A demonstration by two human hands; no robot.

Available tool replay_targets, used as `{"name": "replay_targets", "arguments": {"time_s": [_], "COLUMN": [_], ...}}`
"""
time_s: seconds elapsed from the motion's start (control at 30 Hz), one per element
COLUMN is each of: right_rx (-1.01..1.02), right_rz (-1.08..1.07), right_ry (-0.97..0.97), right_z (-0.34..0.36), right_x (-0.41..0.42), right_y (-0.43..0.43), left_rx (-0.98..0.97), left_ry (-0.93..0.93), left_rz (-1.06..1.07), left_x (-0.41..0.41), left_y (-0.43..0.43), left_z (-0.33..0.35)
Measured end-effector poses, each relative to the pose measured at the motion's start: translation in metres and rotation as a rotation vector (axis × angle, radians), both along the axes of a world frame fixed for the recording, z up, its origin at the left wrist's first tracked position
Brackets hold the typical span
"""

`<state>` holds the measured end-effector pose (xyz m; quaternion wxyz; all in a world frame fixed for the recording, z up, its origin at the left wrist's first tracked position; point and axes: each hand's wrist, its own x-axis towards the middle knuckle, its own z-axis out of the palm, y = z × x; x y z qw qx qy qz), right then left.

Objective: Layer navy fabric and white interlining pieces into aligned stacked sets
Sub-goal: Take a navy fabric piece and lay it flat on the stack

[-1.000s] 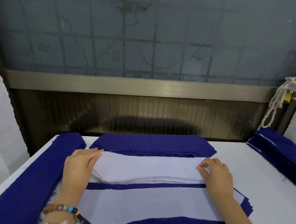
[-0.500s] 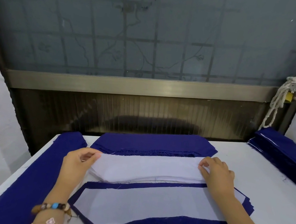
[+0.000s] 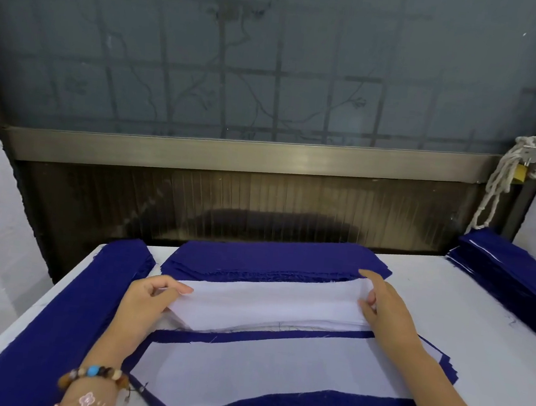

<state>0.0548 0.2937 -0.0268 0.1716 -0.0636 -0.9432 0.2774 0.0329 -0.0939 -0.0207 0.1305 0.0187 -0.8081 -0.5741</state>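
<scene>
Left hand and right hand each pinch one end of the white interlining piece in their grip. It sits mid-worktop, behind the layered navy fabric. The fingertips beneath are hidden.

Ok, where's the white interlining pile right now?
Head view, centre: the interlining pile lies between the left hand and right hand, which hold its ends, just in front of the far navy stack and behind the near layered set.
</scene>
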Motion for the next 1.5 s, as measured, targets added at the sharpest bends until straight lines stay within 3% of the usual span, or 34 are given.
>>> {"name": "replay_targets", "arguments": {"time_s": [0.2,0.37,0.57,0.7,0.9,1.1,1.27,1.5], "right_rx": [-0.009,0.147,-0.034,-0.003,-0.106,-0.126,-0.342,-0.492], "right_rz": [-0.052,-0.236,-0.139,-0.138,-0.115,-0.241,-0.22,-0.217], "right_ry": [-0.022,0.059,-0.014,-0.043,0.061,0.061,0.152,0.251], "right_z": [-0.003,0.001,0.002,0.006,0.01,0.003,0.001,0.012], "right_x": [-0.001,0.002,0.001,0.005,0.006,0.002,0.0,0.004], "right_y": [0.007,0.02,0.032,0.035,0.037,0.044,0.047,0.052], "left_rx": [0.048,0.062,0.085,0.07,0.056,0.052,0.048,0.097], "left_ry": [0.017,-0.029,-0.055,-0.078,-0.077,-0.074,-0.025,-0.041], "left_rz": [-0.015,-0.062,-0.048,-0.028,-0.045,-0.019,-0.005,0.008], "left_x": [0.001,0.0,-0.003,-0.002,0.0,-0.004,-0.002,0.004], "left_y": [-0.001,-0.004,-0.007,-0.006,-0.004,-0.006,-0.007,-0.009], "left_z": [-0.001,-0.006,-0.008,-0.008,-0.007,-0.01,-0.009,0.003]}}
